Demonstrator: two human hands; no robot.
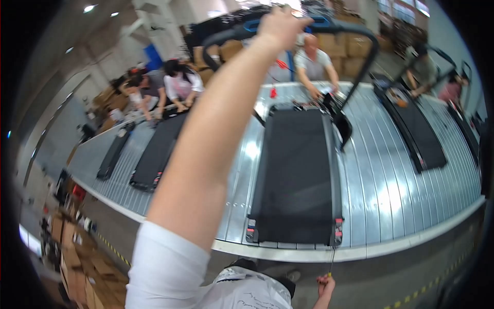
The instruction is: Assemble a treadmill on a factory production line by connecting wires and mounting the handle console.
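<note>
Reaching up to the top centre of the frame, our left hand (280, 24) closes its fingers over the black handlebar (355, 31) of the treadmill (296, 180), with our bare forearm and white sleeve running down to the lower left. That treadmill lies lengthwise in the middle of the frame on a ribbed silver conveyor (391, 190), its dark belt pointing toward us and its near end close to the conveyor's edge. Down at the bottom edge, right of centre, our right hand (325, 286) pinches a thin cord (332, 260) that rises toward the treadmill's near right corner; we cannot tell how tightly it grips. Two more treadmills (154, 154) lie at the left, another (417, 129) at the upper right. Several people (314, 64) work along the far side, with cardboard boxes (355, 46) behind them.
</note>
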